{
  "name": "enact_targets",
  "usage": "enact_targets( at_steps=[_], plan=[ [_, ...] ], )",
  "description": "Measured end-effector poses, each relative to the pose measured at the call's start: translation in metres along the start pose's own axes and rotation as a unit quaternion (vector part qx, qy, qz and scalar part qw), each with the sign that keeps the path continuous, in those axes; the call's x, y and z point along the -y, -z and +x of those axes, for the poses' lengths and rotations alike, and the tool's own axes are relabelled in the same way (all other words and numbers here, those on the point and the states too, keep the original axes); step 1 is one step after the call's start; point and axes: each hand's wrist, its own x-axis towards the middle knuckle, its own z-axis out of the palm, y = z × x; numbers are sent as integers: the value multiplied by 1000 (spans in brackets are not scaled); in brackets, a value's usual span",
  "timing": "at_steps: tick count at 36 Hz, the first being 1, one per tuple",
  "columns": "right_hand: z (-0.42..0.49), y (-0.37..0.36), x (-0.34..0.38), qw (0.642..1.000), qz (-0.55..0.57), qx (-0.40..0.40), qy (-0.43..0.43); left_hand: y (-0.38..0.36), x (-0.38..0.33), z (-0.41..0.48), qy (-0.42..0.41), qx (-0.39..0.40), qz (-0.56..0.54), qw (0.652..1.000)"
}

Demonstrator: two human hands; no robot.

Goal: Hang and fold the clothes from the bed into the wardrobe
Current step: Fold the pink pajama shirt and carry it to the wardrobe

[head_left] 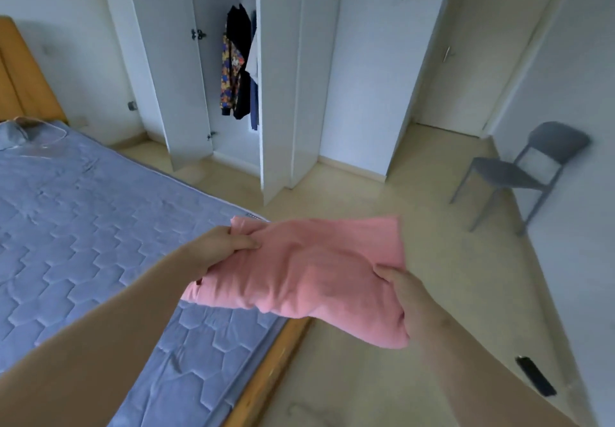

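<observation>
Both hands, left hand [222,246] and right hand [404,288], pinch the folded pink garment [309,266] flat, probably so it stays folded on the way to the wardrobe [233,70].

Left: bed [83,210], headboard [23,77] at its far end, heap of clothes [20,133] on it beside the headboard.
Far wall, beyond the bed: wardrobe [283,77], doors open, hanging garments [238,60] inside.
Right of the wardrobe: door [446,60].
Far right, by the wall: chair [519,173].
Foreground, over the bed's near corner: folded garment [309,270], left hand [219,246] gripping its left end, right hand [409,296] its right.
</observation>
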Motion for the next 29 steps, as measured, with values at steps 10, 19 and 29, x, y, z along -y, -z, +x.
enact_targets(
  at_steps=[10,19,29],
  plan=[
    [54,94,75,998,54,7,32,-73,-93,53,-47,35,-17,998],
    [141,106,145,997,68,38,27,-79,-149,166,-53,67,-15,996],
    [281,87,274,993,70,35,85,-55,-246,329,-85,61,-11,994]
  ],
)
